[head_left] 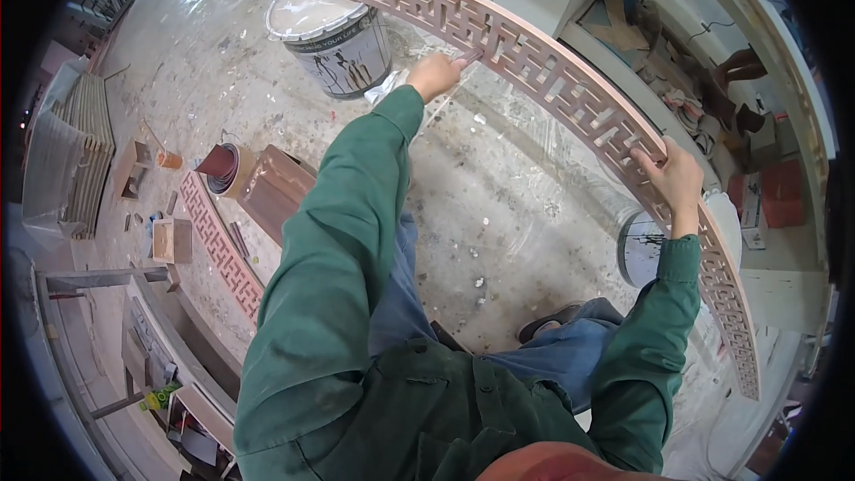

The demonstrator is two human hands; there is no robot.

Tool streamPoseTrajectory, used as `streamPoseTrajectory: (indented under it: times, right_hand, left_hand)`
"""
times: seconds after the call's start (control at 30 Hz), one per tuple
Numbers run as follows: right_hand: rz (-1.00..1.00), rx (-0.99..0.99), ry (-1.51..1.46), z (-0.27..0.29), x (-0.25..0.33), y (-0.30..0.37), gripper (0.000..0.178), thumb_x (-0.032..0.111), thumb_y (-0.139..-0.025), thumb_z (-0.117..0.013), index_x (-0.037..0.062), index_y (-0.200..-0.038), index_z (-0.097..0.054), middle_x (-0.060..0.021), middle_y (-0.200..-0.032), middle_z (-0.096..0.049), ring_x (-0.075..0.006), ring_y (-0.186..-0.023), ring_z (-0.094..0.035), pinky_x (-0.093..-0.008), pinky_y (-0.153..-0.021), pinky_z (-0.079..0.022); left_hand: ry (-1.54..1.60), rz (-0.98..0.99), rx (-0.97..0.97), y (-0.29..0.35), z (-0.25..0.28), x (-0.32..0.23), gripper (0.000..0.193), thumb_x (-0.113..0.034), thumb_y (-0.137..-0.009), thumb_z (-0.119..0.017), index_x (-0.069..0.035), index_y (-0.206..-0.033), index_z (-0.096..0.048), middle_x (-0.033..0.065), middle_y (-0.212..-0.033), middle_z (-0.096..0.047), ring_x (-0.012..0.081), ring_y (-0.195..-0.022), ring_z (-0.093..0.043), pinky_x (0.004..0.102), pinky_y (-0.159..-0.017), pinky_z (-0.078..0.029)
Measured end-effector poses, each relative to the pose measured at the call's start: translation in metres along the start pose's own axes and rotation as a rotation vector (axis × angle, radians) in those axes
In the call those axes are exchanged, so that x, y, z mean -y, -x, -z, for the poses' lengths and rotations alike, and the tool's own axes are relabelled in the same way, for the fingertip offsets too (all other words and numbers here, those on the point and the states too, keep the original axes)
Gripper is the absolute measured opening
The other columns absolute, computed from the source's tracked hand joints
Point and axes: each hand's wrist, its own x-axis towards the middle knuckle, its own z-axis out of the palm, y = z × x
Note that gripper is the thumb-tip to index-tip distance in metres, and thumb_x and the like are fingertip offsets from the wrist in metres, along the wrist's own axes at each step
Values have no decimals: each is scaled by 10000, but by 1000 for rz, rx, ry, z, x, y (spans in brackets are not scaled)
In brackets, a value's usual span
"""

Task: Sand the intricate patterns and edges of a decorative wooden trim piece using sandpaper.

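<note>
A long wooden fretwork panel (545, 43) with a pierced angular pattern stretches across the upper right, its far end over a paint bucket (343, 67). My right hand (674, 176) grips the panel's far edge, thumb on its face. My left hand (435, 77) is closed on a thin brownish piece (469, 57), whose tip touches the panel's openings; its exact kind is too small to make out. Beneath the panel near my right forearm stands a second bucket (638, 249), partly covered by the panel and my sleeve.
At left on the stained floor lie a similar fretwork panel (212, 233), a roll of reddish abrasive sheet (228, 169), a brown board (274, 189) and small wooden boxes (172, 241). Plastic-wrapped panels (82, 156) stand far left. A cluttered recess (659, 53) lies beyond the panel.
</note>
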Motion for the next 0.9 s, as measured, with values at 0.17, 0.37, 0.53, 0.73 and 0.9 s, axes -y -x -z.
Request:
streamPoseTrajectory:
  times: [0.17,0.37,0.53,0.73,0.9]
  right_hand:
    - [12,-5,-33,-1,16,-3,459,522,-745,-693,72,-742,-602,-73,-615,-635,-294,-612,-630,-379,-560,-470]
    - [8,-17,-14,-2,5,3,458,514,-747,-696,70,-735,-583,-82,-589,-613,-295,-592,-619,-375,-535,-454]
    - [25,-24,-28,-2,3,4,460,513,-749,-693,70,-726,-570,-81,-594,-619,-298,-594,-620,-378,-529,-453]
    - [35,-25,-31,1,6,3,454,511,-751,-686,73,-721,-568,-72,-598,-630,-296,-607,-628,-382,-539,-461]
    - [36,-25,-32,-2,5,1,451,520,-743,-689,82,-728,-581,-63,-588,-628,-288,-609,-631,-381,-542,-463]
  left_hand:
    - [450,400,165,-22,23,51,429,-422,-927,-515,-45,-763,-638,74,-616,-570,184,-436,-494,342,-420,-382]
    - [957,671,359,-15,44,8,311,-327,-982,-484,-99,-784,-561,-68,-544,-418,43,-393,-264,228,-364,-185]
    - [861,662,429,-11,62,17,307,-349,-973,-501,-110,-795,-575,-82,-549,-424,39,-397,-265,224,-365,-191]
    - [764,614,378,-8,45,2,297,-374,-950,-535,-137,-778,-588,-106,-545,-395,30,-417,-266,213,-382,-198]
    - [834,540,491,-6,21,-13,342,-378,-930,-553,-95,-739,-557,-44,-546,-415,75,-411,-318,261,-372,-235]
